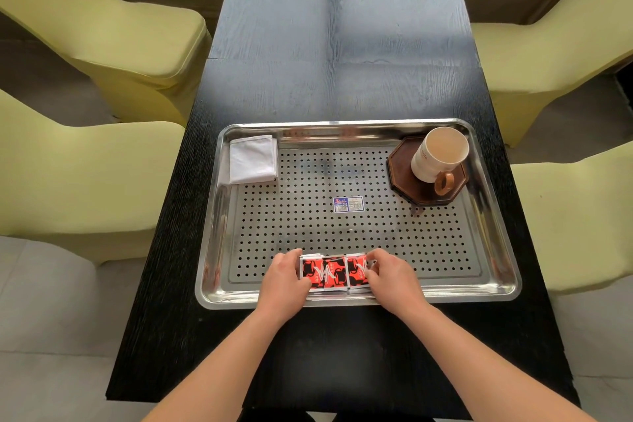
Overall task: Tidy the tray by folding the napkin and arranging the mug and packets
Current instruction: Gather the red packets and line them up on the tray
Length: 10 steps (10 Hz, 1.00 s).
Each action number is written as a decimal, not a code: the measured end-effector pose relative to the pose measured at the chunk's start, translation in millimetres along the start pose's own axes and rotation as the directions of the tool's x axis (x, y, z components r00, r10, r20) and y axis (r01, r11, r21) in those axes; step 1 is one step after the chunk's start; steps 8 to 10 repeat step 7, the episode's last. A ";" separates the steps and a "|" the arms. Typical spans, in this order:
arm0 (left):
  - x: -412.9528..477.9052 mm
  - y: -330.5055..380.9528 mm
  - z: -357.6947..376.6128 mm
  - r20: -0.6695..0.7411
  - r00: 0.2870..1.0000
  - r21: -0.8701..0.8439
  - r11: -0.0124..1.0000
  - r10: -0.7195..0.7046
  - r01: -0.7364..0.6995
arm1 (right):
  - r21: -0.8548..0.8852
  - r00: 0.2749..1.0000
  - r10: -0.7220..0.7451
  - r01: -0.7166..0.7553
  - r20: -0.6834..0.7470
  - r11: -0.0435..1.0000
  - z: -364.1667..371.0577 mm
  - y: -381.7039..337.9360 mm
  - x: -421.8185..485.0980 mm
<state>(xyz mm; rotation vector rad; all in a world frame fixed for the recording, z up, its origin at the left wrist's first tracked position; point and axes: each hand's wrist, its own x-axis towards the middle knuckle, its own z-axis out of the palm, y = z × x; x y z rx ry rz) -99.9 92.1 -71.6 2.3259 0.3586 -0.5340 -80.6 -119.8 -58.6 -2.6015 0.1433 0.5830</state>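
A steel perforated tray (493, 243) lies on the black table. In its far left corner sits a folded white napkin (252, 159). A white mug (438, 154) with a brown handle stands on a dark wooden coaster (400, 164) in the far right corner. Red-and-black packets (334, 271) lie in a row side by side at the tray's near edge. My left hand (286, 276) holds the row's left end with curled fingers. My right hand (390, 276) pinches the right end packet.
A blue-and-white sticker (348, 204) is stuck at the tray's middle. The black table (335, 44) stretches away beyond the tray. Yellow-green covered chairs (113, 27) stand along both sides.
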 end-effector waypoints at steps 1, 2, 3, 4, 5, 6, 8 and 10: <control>0.3 1.4 -2.1 0.002 1.000 -0.005 1.000 -0.008 0.008 | 0.020 1.000 0.016 -0.016 -0.014 1.000 -1.0 -1.0 1.4; 0.3 4.8 -2.6 0.000 1.000 -0.005 1.000 -0.009 0.009 | 0.038 1.000 0.020 -0.020 -0.001 0.999 -2.0 -2.3 2.1; 0.0 7.1 -3.6 0.005 1.000 -0.016 1.000 -0.015 0.015 | 0.070 0.999 0.034 -0.035 0.018 0.997 -3.9 -2.2 2.1; -1.0 7.8 -6.2 0.015 1.000 -0.030 0.999 -0.014 0.014 | 0.090 0.999 0.051 -0.052 0.018 0.995 -6.7 -0.2 3.1; -1.6 8.3 -11.0 0.012 1.000 -0.032 0.999 -0.024 0.025 | 0.099 0.998 0.061 -0.063 0.021 0.993 -12.4 -1.1 1.5; -0.7 10.6 -18.5 0.013 1.000 -0.008 1.000 -0.012 0.012 | 0.102 0.998 0.048 -0.052 0.038 0.993 -20.9 -5.0 2.0; 1.3 17.3 -30.9 -0.006 1.000 0.060 0.998 0.020 -0.020 | 0.120 1.000 -0.010 0.010 0.005 0.993 -40.4 -19.0 8.0; 1.3 17.3 -30.9 -0.006 1.000 0.060 0.998 0.020 -0.020 | 0.120 1.000 -0.010 0.010 0.005 0.993 -40.4 -19.0 8.0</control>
